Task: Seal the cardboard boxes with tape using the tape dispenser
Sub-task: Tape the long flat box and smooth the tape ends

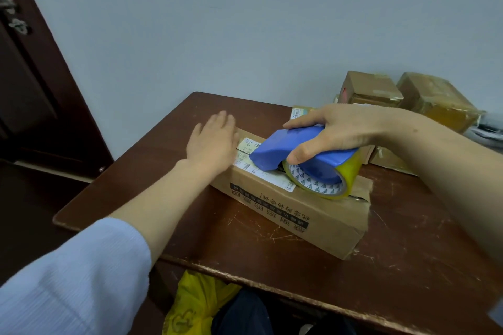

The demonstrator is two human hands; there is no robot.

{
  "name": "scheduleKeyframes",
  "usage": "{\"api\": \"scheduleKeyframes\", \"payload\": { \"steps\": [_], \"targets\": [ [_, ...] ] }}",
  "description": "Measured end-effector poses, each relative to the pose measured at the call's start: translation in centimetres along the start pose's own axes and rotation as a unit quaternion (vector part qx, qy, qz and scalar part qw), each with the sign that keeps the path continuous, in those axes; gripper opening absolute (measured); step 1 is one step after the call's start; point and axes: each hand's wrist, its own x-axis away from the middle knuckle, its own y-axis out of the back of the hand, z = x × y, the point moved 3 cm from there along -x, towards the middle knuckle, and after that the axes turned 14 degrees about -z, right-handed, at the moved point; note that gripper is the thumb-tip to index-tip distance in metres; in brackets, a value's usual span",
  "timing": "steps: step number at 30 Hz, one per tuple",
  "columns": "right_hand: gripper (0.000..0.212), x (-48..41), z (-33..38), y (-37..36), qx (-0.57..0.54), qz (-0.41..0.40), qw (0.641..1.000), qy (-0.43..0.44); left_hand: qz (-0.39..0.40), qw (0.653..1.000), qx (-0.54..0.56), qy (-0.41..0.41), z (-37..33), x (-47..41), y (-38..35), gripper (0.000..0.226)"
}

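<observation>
Brown wooden door [40, 90] off on the left, then the scratched dark wooden table [408, 253] with everything on it. On that, the left hand [212, 141] lies flat, fingers straight, palm pressing on the far left end of the long brown cardboard box [294, 215], not gripping anything. That box sits across the middle of the table with printed labels on top, and its near right corner looks crumpled. On top of it, toward the right end, is the blue plastic tape dispenser [299, 149] with a yellowish roll of tape [326, 182] in it, the roll touching the box top. The right hand [340, 130] is wrapped over the dispenser's shell, thumb on the near side, fingers over the top.

My guess: the box is light and thin-walled, so it'll skid or dent if you lean hard, hence a flat palm on the end. The dispenser looks stiff and easy to grab from above. Can't see the cutter, so I'd keep fingers up on the shell.

Far right by the wall, two taped-up cardboard boxes [373, 88]
</observation>
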Motion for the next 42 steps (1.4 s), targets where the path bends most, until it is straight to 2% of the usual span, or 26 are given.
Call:
{"api": "scheduleKeyframes", "payload": {
  "steps": [2, 4, 12, 20, 28, 38, 42],
  "targets": [
    [0.103, 0.3, 0.2, 0.1, 0.031, 0.043, 0.999, 0.002, 0.042, 0.997, 0.002, -0.064, -1.1, 0.2, -0.6, 0.054],
    [0.107, 0.3, 0.3, 0.2, 0.043, 0.059, 0.997, 0.002, 0.102, 0.993, 0.002, -0.055, -1.3, 0.1, -0.8, 0.058],
    [0.063, 1.0, -1.0, 0.3, -0.033, -0.04, 0.998, 0.041, 0.152, 0.986, -0.032, -0.055, -1.4, 0.5, -0.4, 0.061],
    [0.061, 1.9, -2.1, 0.8, -0.034, -0.039, 0.998, 0.046, 0.166, 0.984, -0.036, -0.055, -2.0, 0.6, -0.4, 0.061],
    [0.057, 7.1, -7.1, 3.8, -0.046, 0.014, 0.999, 0.011, 0.16, 0.985, -0.031, -0.056, -1.9, 0.3, -0.9, 0.066],
    [0.057, 8.3, -8.2, 1.7, -0.071, -0.031, 0.997, 0.019, 0.14, 0.986, -0.084, -0.046, -3.7, 0.8, -0.2, 0.061],
    [0.055, 8.2, -8.2, 1.5, -0.085, -0.037, 0.995, 0.022, 0.152, 0.985, -0.023, -0.082, -7.9, 2.2, -0.6, 0.062]
  ]
}}
